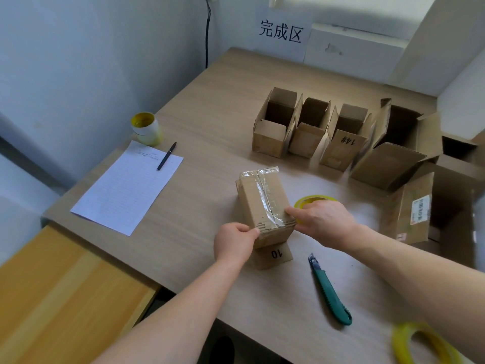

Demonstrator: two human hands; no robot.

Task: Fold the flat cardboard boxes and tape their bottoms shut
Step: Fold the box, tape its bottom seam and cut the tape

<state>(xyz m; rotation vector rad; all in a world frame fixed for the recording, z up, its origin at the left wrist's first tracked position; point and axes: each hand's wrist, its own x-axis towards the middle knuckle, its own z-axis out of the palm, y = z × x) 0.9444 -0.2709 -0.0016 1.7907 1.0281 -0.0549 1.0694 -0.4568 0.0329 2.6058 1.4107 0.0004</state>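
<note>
Small box (262,203) is bottom-up mid-surface, standing on its open flaps, with clear tape (265,193) run along the seam. My left grip (233,243) pinches the near-left top edge. My right grip (322,219) pinches the near-right corner over the tape end, index on top and thumb on the side.

Risks:
- The tape is visibly wrinkled along the seam. If it's left unsmoothed I'd expect lifting, and the near end looks only partly stuck down.
- The box rests on loose flaps, so uneven pressing could tip or skew it.
- I can't tell whether the tape is cut from the tape roll (315,198) behind my right grip. If not, a tug would peel it.
- The utility knife (330,292) lies just beside my right forearm, so it could get knocked. Blade state is unclear.

Writing:
- Near flap (275,254): "10".
- One finished box (343,145) at the back: "14#".
- Wall sign (280,32): "完成区".
- Barcode label (421,208) on the right-hand carton: unreadable.
</note>
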